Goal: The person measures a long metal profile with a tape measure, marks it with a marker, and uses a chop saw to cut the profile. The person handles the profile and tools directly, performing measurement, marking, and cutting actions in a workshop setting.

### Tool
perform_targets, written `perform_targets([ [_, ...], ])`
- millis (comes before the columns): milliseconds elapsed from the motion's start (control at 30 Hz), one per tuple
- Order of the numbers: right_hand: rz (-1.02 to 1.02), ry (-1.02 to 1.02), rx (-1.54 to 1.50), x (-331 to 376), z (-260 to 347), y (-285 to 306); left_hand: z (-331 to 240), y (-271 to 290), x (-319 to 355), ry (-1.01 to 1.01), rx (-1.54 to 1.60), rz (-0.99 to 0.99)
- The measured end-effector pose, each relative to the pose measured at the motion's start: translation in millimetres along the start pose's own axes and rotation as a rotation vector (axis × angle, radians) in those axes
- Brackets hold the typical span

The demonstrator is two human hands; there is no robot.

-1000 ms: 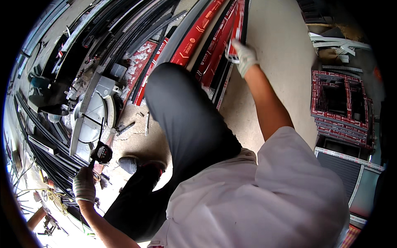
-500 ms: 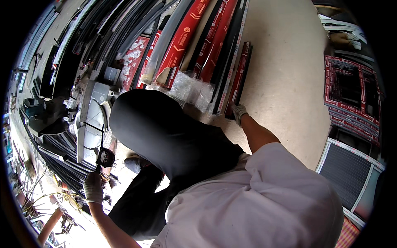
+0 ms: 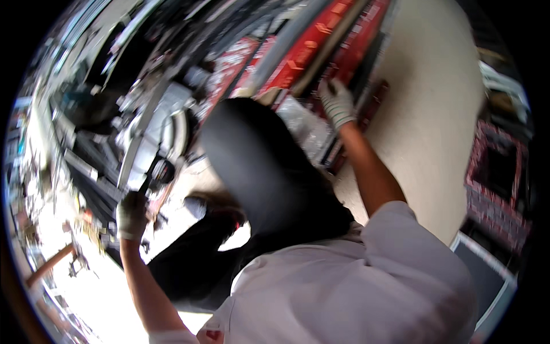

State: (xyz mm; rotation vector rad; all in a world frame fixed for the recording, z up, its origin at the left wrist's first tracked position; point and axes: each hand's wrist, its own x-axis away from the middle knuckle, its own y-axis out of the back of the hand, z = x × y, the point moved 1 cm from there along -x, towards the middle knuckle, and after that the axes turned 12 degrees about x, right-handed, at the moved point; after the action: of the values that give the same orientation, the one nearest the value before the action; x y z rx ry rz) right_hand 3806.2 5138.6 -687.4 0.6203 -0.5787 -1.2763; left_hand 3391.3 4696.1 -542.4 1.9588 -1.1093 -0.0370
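My left hand [image 3: 132,216], in a pale work glove, is closed around the dark handle of a black round-bodied tool [image 3: 163,171]. Blur hides what kind of tool it is. This tool sits in front of a silver machine with a round plate [image 3: 140,157]. My right hand [image 3: 338,105], also gloved, is over the long red-wrapped profiles [image 3: 299,55], its fingers apart and slightly smeared. Just right of that hand lies a short dark-red profile [image 3: 375,106]. Crumpled clear plastic wrap [image 3: 303,123] covers the near ends of the bundle.
My bent knee in black trousers [image 3: 246,143] stands between my hands. Many long dark profiles [image 3: 172,46] lie at the far left. On the right are stacked red-and-black frames [image 3: 497,212] and a pale-edged panel [image 3: 484,275]. Concrete floor [image 3: 429,126] runs between.
My right hand has let go of the short red profile and moved up over the bundle. My left hand has risen with the black tool. The whole view has shifted and blurred.
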Motion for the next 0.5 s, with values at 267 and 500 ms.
perform_targets([
  [267,0.396,1.148,-0.006,90.7,336.2,-18.4,-51.0,-0.7,2.3,-0.099,0.141,-0.073],
  [500,0.289,1.662,0.598,175.1,363.9,-81.1,-64.3,-8.5,12.4,-0.169,0.444,-0.086],
])
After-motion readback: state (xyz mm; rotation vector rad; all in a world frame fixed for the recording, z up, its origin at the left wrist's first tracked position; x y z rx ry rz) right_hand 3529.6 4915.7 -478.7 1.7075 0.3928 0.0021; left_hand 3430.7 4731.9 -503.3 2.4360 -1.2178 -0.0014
